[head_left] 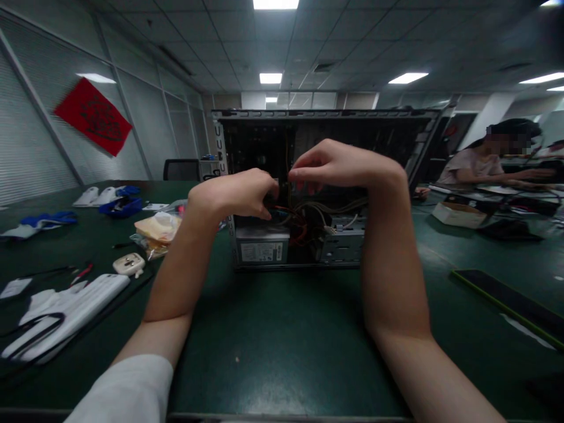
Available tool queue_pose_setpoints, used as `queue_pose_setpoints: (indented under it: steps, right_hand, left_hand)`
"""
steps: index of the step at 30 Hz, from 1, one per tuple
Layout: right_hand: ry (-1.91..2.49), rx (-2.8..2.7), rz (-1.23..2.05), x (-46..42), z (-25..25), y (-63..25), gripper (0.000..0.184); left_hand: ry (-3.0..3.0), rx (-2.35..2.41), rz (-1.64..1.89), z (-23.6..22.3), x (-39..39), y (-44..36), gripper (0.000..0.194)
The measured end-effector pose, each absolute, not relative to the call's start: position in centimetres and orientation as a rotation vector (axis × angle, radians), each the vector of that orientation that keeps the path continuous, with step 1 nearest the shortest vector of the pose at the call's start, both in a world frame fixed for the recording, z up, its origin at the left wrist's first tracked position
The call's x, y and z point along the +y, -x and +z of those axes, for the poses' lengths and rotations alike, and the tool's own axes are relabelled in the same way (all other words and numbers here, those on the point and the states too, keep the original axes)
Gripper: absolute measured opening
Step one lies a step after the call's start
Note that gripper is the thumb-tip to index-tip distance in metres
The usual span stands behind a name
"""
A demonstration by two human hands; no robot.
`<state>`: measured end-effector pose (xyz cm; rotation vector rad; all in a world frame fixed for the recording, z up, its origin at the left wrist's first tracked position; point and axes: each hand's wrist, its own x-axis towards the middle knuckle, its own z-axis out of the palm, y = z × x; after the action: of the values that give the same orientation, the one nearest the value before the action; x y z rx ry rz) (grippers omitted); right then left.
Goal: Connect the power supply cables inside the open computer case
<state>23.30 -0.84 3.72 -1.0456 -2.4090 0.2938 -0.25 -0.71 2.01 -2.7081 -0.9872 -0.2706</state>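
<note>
An open computer case [326, 114] lies on its side facing me, its dark inside showing. My left hand [240, 191] reaches into its left part, above the power supply [263, 249]. Thumb and fingers are apart there, beside the cables, and I see nothing held between them. My right hand [339, 164] bends in from above, thumb and forefinger closed together at a thin wire [287, 150] that runs up and down inside the case. Below it are orange cables [299, 229], pale grey cables [335, 207] and a metal drive bay [343, 244].
On the left of the green table [282, 341] lie a white power strip [83, 314], a beige gadget [129, 264], a plastic bag [158, 226] and blue-white gloves [48, 220]. To the right are a dark flat panel [506, 299], a white box [458, 214] and a seated person [473, 161].
</note>
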Motion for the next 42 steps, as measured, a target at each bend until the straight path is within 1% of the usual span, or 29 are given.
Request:
queue_pose_setpoints:
  steps: [4,7,12,15,19,23,30,32,35,38,40,42]
  right_hand:
    - [0.974,-2.43,0.382,-0.9,4.0,-23.8,0.032]
    - [0.936,-2.479,0.393,-1.6,3.8,-24.9,0.034]
    - [0.949,-2.545,0.425,-2.5,3.1,-27.6,0.042]
    - [0.976,-2.509,0.332,-2.4,2.9,-27.8,0.047]
    - [0.887,-2.435,0.262,-1.9,2.5,-25.7,0.057]
    - [0.857,-2.478,0.431,-1.0,1.5,-23.5,0.056]
    - [0.727,-2.508,0.815,0.0,0.8,-23.3,0.049]
    - [0.748,-2.51,0.866,-0.4,1.0,-23.8,0.046]
    - [0.827,-2.548,0.921,-1.0,1.4,-24.5,0.039]
    - [0.79,-2.594,0.989,-1.3,1.7,-24.9,0.04]
    - [0.734,-2.607,0.927,-1.4,1.9,-25.1,0.042]
    - [0.701,-2.614,0.824,-1.3,2.0,-25.2,0.045]
  left_hand:
    - [2.657,-1.142,-0.038,1.5,0.6,-0.8,0.034]
    - [2.65,-1.21,0.026,1.3,1.6,-1.3,0.028]
    - [2.708,-1.029,0.047,1.6,1.3,-1.3,0.022]
    - [2.661,-0.84,-0.107,1.8,-0.3,-1.5,0.019]
    - [2.499,-0.705,-0.267,1.8,-2.0,-2.5,0.022]
    - [2.442,-0.751,-0.322,1.6,-2.1,-3.1,0.032]
    - [2.769,-0.614,-0.436,2.6,-1.8,-1.0,0.028]
    - [2.793,-0.584,-0.492,3.2,-2.0,0.1,0.028]
    - [2.784,-0.557,-0.604,4.1,-2.3,2.0,0.036]
    - [2.815,-0.577,-0.706,4.8,-2.7,4.0,0.044]
    - [2.867,-0.565,-0.807,5.1,-2.9,4.9,0.048]
    - [2.955,-0.526,-0.885,5.2,-3.1,5.1,0.057]
